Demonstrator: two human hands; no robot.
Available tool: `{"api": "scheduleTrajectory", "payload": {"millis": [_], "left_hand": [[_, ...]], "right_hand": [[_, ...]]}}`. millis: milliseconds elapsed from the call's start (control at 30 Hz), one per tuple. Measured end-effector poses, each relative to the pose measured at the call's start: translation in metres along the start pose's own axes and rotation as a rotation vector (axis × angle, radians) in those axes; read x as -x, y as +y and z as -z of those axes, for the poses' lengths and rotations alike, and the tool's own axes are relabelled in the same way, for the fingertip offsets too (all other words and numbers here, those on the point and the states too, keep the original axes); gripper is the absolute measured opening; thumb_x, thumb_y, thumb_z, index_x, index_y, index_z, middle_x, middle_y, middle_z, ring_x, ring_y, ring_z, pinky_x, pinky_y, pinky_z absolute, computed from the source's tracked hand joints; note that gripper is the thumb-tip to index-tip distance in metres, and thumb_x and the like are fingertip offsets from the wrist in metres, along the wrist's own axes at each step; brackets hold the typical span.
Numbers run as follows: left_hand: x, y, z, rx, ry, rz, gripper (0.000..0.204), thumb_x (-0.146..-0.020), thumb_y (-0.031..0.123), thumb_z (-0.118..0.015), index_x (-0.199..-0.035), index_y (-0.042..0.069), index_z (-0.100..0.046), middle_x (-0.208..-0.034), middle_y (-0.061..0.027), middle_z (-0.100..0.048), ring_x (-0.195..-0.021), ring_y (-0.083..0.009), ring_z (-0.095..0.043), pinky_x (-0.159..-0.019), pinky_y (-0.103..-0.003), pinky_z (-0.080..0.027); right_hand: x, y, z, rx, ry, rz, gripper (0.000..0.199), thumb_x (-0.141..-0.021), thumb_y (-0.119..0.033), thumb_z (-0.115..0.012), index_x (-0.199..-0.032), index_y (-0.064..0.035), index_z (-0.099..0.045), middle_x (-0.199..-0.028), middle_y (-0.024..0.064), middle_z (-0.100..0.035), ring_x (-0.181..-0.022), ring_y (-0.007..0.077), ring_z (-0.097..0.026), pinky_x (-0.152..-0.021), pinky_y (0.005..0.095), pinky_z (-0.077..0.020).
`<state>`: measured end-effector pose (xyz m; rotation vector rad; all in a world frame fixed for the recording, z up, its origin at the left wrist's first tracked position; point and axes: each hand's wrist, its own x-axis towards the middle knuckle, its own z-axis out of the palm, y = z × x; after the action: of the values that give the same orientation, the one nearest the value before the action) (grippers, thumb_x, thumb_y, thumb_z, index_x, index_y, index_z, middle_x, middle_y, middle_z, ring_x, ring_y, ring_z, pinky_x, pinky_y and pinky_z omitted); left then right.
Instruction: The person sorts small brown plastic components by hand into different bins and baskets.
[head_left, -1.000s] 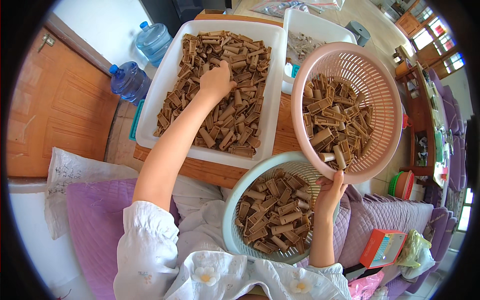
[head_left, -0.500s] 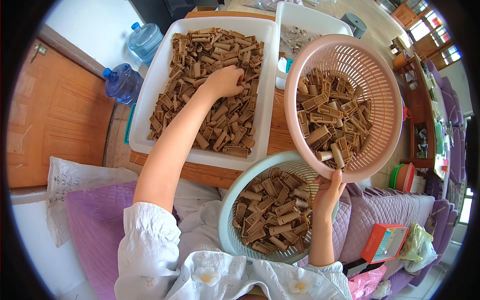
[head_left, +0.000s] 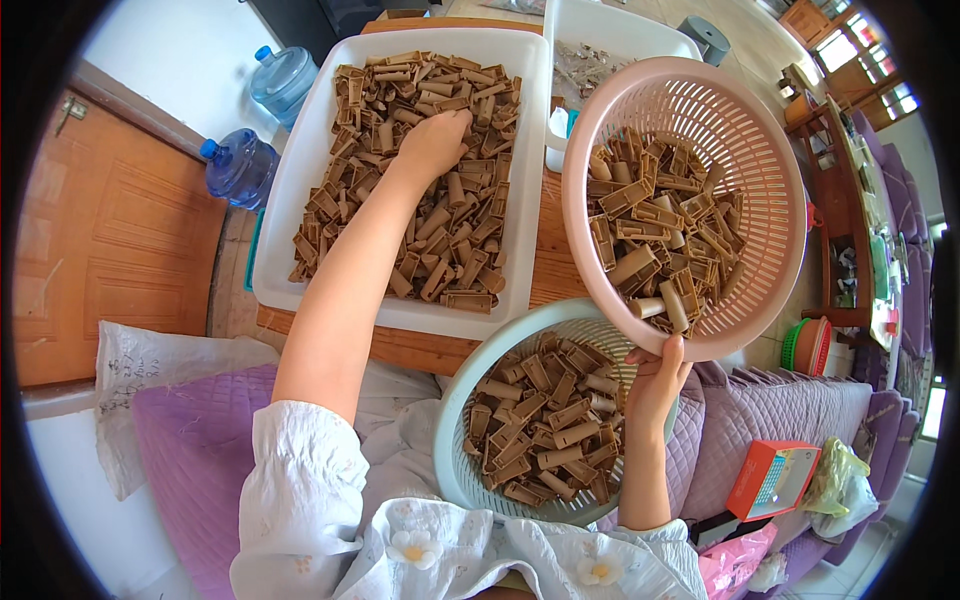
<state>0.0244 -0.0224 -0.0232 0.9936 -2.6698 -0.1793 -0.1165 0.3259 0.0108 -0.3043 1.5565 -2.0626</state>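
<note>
White tray [head_left: 300,215]: fingers [head_left: 455,128] seemingly among brown tubes [head_left: 450,230].

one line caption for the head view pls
Left hand digs into white tray of brown tubes; right hand grips pink basket.

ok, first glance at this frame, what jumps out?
The heaps of brown tube-like pieces: a white tray on the table is full of them, with the left hand down in the pile. At right, the right hand grips the rim of a tilted pink basket of the same pieces, above a pale green basket on the lap.
</note>
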Motion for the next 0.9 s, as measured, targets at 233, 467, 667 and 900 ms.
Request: {"api": "scheduleTrajectory", "payload": {"millis": [233, 467, 667, 900], "left_hand": [[0.001, 0.007, 0.025, 0.124, -0.064, 0.172, 0.02, -0.073, 0.007, -0.048, -0.093, 0.002, -0.044, -0.081, -0.0145, -0.059, -0.073, -0.0302, -0.058, -0.064, -0.037, -0.047], [0.051, 0.09, 0.112, 1.074, -0.118, 0.18, 0.021, -0.072, -0.001, -0.043, -0.092, 0.005, -0.048, -0.065, -0.0017, -0.048, -0.064, -0.0133, -0.057, -0.061, -0.025, -0.048], [0.14, 0.182, 0.126, 0.751, -0.555, -0.514, 0.036, -0.063, 0.008, -0.059, -0.098, 0.008, -0.051, -0.099, -0.0097, -0.049, -0.097, -0.0234, -0.047, -0.08, -0.035, -0.041], [0.101, 0.144, 0.138, 0.698, -0.503, -0.323, 0.032, -0.064, 0.013, -0.063, -0.095, 0.01, -0.057, -0.093, -0.0068, -0.057, -0.086, -0.0203, -0.055, -0.079, -0.032, -0.044]], "right_hand": [[0.001, 0.0, -0.001, 0.03, 0.014, -0.011, 0.026, -0.086, -0.024, -0.046, -0.1, -0.0035, -0.037, -0.076, 0.0076, -0.049, -0.056, 0.0152, -0.049, -0.054, 0.0278, -0.0434], [-0.001, 0.0, -0.003, 0.009, 0.031, 0.0, 0.027, -0.086, -0.023, -0.045, -0.101, -0.0033, -0.036, -0.075, 0.007, -0.049, -0.056, 0.0143, -0.049, -0.052, 0.0263, -0.0433], [0.0, -0.001, -0.002, 0.009, 0.025, 0.0, 0.027, -0.086, -0.023, -0.046, -0.101, -0.0033, -0.036, -0.076, 0.0068, -0.049, -0.055, 0.0141, -0.049, -0.051, 0.0254, -0.0432], [0.001, -0.005, -0.005, 0.033, 0.032, 0.016, 0.026, -0.086, -0.023, -0.047, -0.1, -0.0039, -0.037, -0.077, 0.0067, -0.048, -0.055, 0.0142, -0.049, -0.052, 0.026, -0.0433]]}}
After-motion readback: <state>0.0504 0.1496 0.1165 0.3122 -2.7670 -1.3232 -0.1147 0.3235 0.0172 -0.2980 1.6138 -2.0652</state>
